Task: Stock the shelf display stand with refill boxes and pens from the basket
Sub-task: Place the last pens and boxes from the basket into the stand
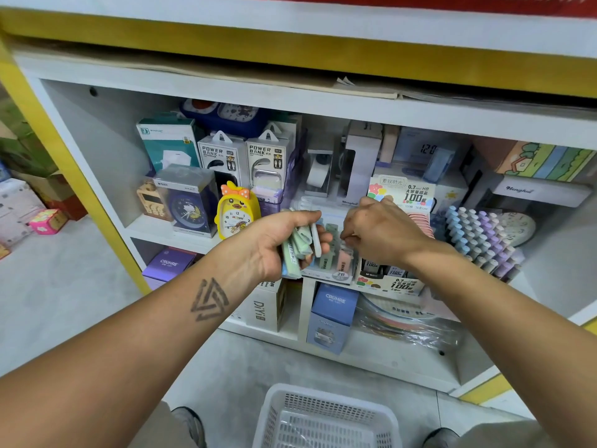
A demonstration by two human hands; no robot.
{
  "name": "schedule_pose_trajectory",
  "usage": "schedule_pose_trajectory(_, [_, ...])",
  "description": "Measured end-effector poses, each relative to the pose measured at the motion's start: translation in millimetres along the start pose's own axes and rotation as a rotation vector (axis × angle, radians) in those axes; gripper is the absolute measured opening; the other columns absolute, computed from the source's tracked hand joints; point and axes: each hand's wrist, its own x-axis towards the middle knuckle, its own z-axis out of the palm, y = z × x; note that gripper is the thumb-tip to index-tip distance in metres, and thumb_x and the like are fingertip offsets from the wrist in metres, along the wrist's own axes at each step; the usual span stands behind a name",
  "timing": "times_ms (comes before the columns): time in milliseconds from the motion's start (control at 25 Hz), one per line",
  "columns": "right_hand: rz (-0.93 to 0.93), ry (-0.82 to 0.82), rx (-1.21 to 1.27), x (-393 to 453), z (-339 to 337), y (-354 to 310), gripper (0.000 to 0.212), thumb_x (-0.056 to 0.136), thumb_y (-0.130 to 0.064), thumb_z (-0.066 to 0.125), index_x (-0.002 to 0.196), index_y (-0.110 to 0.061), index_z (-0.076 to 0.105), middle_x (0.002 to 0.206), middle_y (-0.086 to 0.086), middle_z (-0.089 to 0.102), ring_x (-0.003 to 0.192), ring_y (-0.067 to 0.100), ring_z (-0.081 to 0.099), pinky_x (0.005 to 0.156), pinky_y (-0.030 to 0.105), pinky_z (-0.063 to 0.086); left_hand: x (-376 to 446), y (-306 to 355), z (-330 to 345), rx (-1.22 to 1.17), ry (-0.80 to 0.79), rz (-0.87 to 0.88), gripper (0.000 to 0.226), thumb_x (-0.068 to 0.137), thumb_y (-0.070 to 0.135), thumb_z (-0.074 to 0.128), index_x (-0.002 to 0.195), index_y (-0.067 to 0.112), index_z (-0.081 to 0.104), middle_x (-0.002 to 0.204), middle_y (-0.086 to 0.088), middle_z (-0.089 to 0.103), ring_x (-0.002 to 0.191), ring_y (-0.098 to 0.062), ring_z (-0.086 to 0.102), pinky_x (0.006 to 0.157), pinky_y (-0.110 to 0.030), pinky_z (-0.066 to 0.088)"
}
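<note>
A white shelf unit (106, 176) holds the clear display stand (336, 270) at its front edge. The left hand (281, 240) grasps a bundle of pastel refill boxes (297, 250); the right hand (381, 231) pinches downward into the stand, its catch hidden. Judged step: slotting boxes; the next move calls for feeding one from the bundle, the white basket (323, 415) standing below on the floor.

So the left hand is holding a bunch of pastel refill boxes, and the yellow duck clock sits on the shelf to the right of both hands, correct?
Not quite. In the head view, the left hand does hold a bunch of pastel refill boxes, but the yellow duck clock sits on the shelf to the left of both hands, beside the left hand, not to the right of them.
</note>
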Motion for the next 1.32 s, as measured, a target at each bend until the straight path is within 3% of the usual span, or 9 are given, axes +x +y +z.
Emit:
schedule_pose_trajectory(120, [0.133, 0.088, 0.562, 3, -12, -6, 0.02, 0.095, -0.028, 0.065, 0.113, -0.028, 0.074, 0.101, -0.016, 0.069, 0.093, 0.0, 0.06, 0.079, 0.021, 0.038, -1, 0, 3, -0.009, -0.041, 0.012, 0.02, 0.095, 0.027, 0.06, 0.092, 0.01, 0.069, 0.083, -0.009, 0.075, 0.062, -0.016, 0.071, 0.046, -0.018, 0.043])
schedule_pose_trajectory(200, [0.19, -0.014, 1.084, 0, -23, -9, 0.023, 0.09, -0.029, 0.072, 0.113, -0.027, 0.075, 0.097, -0.015, 0.075, 0.087, -0.007, 0.066, 0.078, 0.017, 0.044, -2, -1, 5, -0.017, -0.083, 0.03, 0.018, 0.094, 0.025, 0.059, 0.091, 0.01, 0.07, 0.083, -0.009, 0.075, 0.063, -0.017, 0.071, 0.044, -0.017, 0.041])
schedule_pose_trajectory(280, [0.174, -0.124, 1.229, -3, -26, -8, 0.021, 0.086, -0.02, 0.077, 0.107, -0.025, 0.077, 0.099, -0.007, 0.077, 0.092, 0.003, 0.069, 0.084, 0.025, 0.051, -3, -3, 7, -0.027, -0.095, 0.049, 0.015, 0.095, 0.025, 0.059, 0.095, 0.013, 0.069, 0.079, -0.008, 0.074, 0.063, -0.017, 0.072, 0.046, -0.019, 0.039])
schedule_pose_trajectory(440, [0.234, -0.147, 1.347, -6, -26, -4, 0.03, 0.078, -0.016, 0.082, 0.107, -0.019, 0.077, 0.106, 0.004, 0.076, 0.107, 0.029, 0.069, 0.097, 0.046, 0.049, -5, -3, 9, -0.061, -0.136, 0.075, 0.018, 0.094, 0.028, 0.06, 0.1, 0.013, 0.069, 0.08, -0.009, 0.075, 0.067, -0.018, 0.073, 0.046, -0.019, 0.042])
schedule_pose_trajectory(600, [0.272, -0.087, 1.405, -5, -29, 1, 0.032, 0.076, -0.014, 0.083, 0.107, -0.013, 0.074, 0.096, 0.004, 0.076, 0.09, 0.017, 0.065, 0.081, 0.036, 0.043, -4, -3, 11, -0.07, -0.15, 0.063, 0.026, 0.095, 0.029, 0.059, 0.098, 0.007, 0.071, 0.087, -0.012, 0.076, 0.071, -0.019, 0.074, 0.045, -0.019, 0.048])
schedule_pose_trajectory(760, [0.234, -0.195, 1.394, -7, -30, -3, 0.055, 0.065, -0.025, 0.087, 0.116, -0.012, 0.07, 0.1, 0.007, 0.076, 0.097, 0.021, 0.071, 0.09, 0.04, 0.054, -2, -4, 10, -0.101, -0.138, 0.073, 0.017, 0.094, 0.027, 0.061, 0.099, 0.013, 0.069, 0.076, -0.008, 0.073, 0.069, -0.02, 0.073, 0.044, -0.019, 0.042])
schedule_pose_trajectory(920, [0.231, -0.158, 1.382, -7, -33, -5, 0.048, 0.06, -0.027, 0.088, 0.105, -0.015, 0.076, 0.099, 0.01, 0.077, 0.101, 0.026, 0.071, 0.103, 0.051, 0.048, -1, -5, 10, -0.065, -0.207, 0.035, 0.021, 0.088, 0.026, 0.064, 0.089, 0.009, 0.076, 0.087, -0.016, 0.074, 0.078, -0.024, 0.074, 0.042, -0.017, 0.042])
schedule_pose_trajectory(1080, [0.284, -0.144, 1.33, -8, -35, -3, 0.045, 0.059, -0.023, 0.088, 0.1, -0.01, 0.076, 0.09, 0.015, 0.077, 0.081, 0.02, 0.072, 0.075, 0.031, 0.057, 1, -7, 10, -0.003, -0.224, 0.011, 0.027, 0.083, 0.031, 0.066, 0.08, 0.008, 0.079, 0.09, -0.019, 0.074, 0.076, -0.023, 0.073, 0.044, -0.018, 0.042])
schedule_pose_trajectory(1320, [0.357, 0.026, 1.397, -7, -39, 9, 0.025, 0.076, 0.002, 0.08, 0.1, -0.003, 0.074, 0.078, 0.011, 0.075, 0.069, 0.018, 0.07, 0.066, 0.024, 0.059, 4, -5, 7, 0.003, -0.05, 0.02, 0.023, 0.095, 0.032, 0.061, 0.092, 0.01, 0.068, 0.081, -0.014, 0.075, 0.064, -0.021, 0.073, 0.044, -0.017, 0.041])
